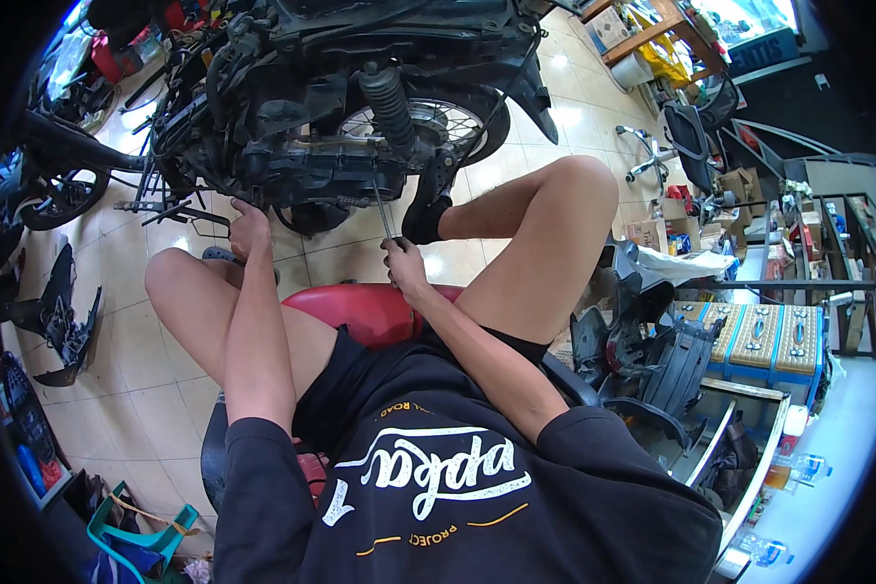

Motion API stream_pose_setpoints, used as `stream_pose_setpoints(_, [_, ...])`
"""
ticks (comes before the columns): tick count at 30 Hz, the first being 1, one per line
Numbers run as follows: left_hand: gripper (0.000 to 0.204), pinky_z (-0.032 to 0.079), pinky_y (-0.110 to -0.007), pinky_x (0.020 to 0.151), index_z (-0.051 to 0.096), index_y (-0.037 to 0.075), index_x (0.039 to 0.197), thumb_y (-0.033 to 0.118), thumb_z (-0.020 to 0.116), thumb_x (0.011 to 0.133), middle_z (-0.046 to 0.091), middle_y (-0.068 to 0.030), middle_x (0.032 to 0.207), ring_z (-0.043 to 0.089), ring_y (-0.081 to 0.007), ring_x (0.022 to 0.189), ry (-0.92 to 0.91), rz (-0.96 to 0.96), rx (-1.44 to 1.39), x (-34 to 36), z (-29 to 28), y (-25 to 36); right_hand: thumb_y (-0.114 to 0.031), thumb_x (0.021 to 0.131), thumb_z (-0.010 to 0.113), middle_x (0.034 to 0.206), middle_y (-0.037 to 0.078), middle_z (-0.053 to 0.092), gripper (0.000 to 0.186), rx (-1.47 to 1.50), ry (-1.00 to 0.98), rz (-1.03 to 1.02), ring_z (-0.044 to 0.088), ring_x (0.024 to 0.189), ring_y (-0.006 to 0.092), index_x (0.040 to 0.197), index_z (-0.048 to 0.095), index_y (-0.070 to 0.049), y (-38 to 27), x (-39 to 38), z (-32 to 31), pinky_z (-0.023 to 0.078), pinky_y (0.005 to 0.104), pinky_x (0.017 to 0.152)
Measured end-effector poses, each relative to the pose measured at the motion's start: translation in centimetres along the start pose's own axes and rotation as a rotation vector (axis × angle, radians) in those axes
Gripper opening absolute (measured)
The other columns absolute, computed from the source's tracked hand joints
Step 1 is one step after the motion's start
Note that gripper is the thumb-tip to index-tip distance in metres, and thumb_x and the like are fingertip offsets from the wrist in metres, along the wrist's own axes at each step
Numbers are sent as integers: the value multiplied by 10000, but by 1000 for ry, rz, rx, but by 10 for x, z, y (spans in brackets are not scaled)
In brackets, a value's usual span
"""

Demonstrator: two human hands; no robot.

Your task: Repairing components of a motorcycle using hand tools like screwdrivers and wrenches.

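Observation:
My right hand [406,265] is closed around the near end of a long, thin metal-shafted tool [382,206]. Its tip points up at the lower engine casing [336,180] of a partly stripped black motorbike [292,88]; whether it touches a bolt is too small to tell. Lower on the bike's left side, my left hand [250,229] is closed beside a dark bent metal bar [193,216]. What those fingers grip is hidden. A coil-spring shock absorber [387,105] and the spoked rear wheel [448,127] are just beyond the tool.
I sit on a red seat [370,313], knees apart. Black body panels [68,311] lie on the tiled floor at left; more dark plastic parts [652,360] are piled at right near a patterned case [749,336]. A swivel chair [686,131] stands at back right, a teal stool [141,535] lower left.

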State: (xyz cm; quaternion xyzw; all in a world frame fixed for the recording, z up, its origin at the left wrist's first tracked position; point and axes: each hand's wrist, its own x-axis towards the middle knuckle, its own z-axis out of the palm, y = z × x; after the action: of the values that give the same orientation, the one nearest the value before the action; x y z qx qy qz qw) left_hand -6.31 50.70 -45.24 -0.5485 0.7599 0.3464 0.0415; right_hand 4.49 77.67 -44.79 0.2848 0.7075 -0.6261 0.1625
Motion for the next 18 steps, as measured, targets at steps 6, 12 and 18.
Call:
stream_pose_setpoints(6, [883, 409, -491, 1033, 651, -60, 1181, 666, 206, 947, 633, -255, 1228, 573, -420, 1194, -33, -11, -2, -8, -8, 5, -269, 936, 517, 642, -3, 444, 253, 29, -21, 67, 381, 425, 92, 1053, 576, -52, -8, -6, 0, 310, 273, 369])
stream_pose_setpoints(12, [873, 420, -480, 1021, 659, -63, 1164, 659, 219, 946, 641, -265, 1204, 581, -416, 1183, -24, -1, 3, -7, -6, 4, -303, 964, 522, 691, 19, 474, 275, 61, -98, 219, 397, 436, 103, 1071, 584, -57, -15, -32, -9, 316, 275, 381])
stream_pose_setpoints(18, [862, 407, -496, 1026, 659, -79, 1144, 631, 205, 958, 640, -270, 1198, 577, -430, 1174, 6, 10, 38, -9, -6, 6, -338, 961, 562, 683, 66, 572, 330, -336, -60, -78, 488, 482, 122, 1073, 650, -40, -8, -17, -43, 373, 301, 431])
